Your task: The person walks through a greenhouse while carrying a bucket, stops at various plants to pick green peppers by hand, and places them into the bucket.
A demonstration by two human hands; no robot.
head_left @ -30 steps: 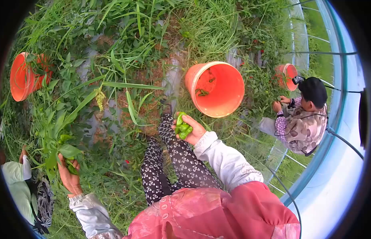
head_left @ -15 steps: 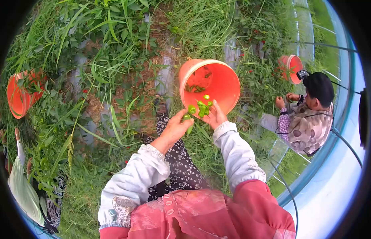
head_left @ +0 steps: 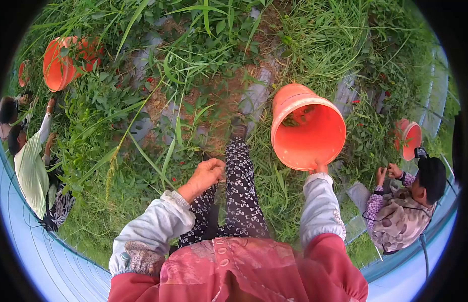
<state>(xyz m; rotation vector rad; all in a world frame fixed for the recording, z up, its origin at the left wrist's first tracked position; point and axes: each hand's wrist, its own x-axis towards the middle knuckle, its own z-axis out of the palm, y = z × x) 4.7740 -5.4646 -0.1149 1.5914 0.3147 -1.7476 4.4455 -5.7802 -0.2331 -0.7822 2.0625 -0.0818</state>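
Note:
Gripping the lower rim of the orange bucket (head_left: 281, 108) is my right hand (head_left: 320, 167), its fingers partly hidden by the rim. The bucket leans with its mouth towards me, and some green peppers (head_left: 298, 118) lie deep inside it. My left hand (head_left: 207, 173) is apart from the bucket, beside my patterned trouser leg (head_left: 240, 173). Its fingers are curled together and no pepper shows in them.
Plants and long grass (head_left: 188, 65) surround me. At the right a person (head_left: 402, 216) crouches near another orange bucket (head_left: 411, 141). More orange buckets (head_left: 59, 65) stand at the upper left, near a person in a pale green top (head_left: 31, 173) and another person.
The green peppers have left my hands. My left hand has moved down and away, and my right hand now grips the bucket's rim. The view has shifted, showing more on the left.

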